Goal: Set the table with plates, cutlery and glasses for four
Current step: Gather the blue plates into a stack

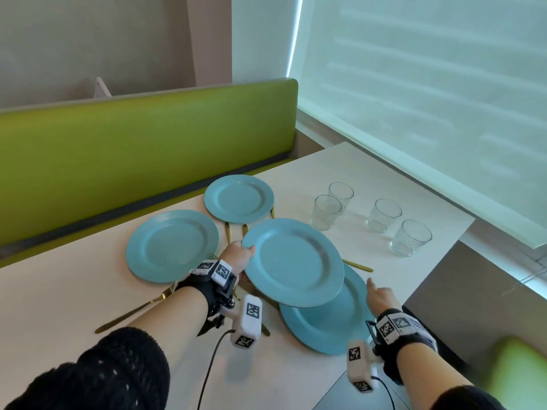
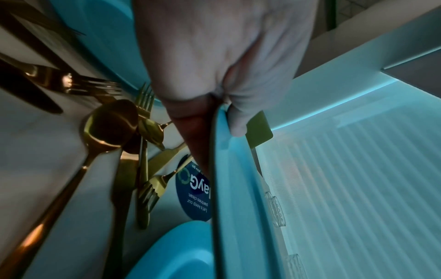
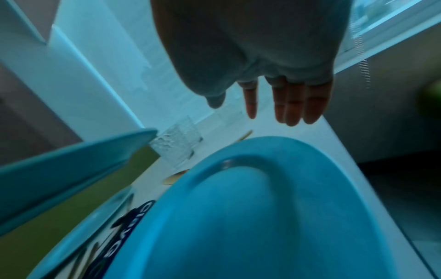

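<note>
The left hand [image 1: 236, 257] pinches the rim of a raised plate [image 1: 293, 261], thumb on top and fingers [image 2: 190, 136] beneath, holding it tilted above the table [image 1: 296, 182] and partly over a near plate [image 1: 331, 324] that lies flat by the table's near edge. The right hand [image 1: 380, 297] hovers beside that near plate with its fingers [image 3: 293, 105] straight and spread, holding nothing. Two more plates lie on the table: a left plate [image 1: 171, 250] and a far plate [image 1: 239, 198], both near the green bench [image 1: 142, 149]. Gold cutlery [image 2: 133, 132] lies in a loose heap between the plates, forks, spoons and knives crossing one another, next to a round blue sticker [image 2: 193, 190] on the tabletop. Four glasses [image 1: 371, 217] stand upright in two pairs toward the window side, apart from the plates.
</note>
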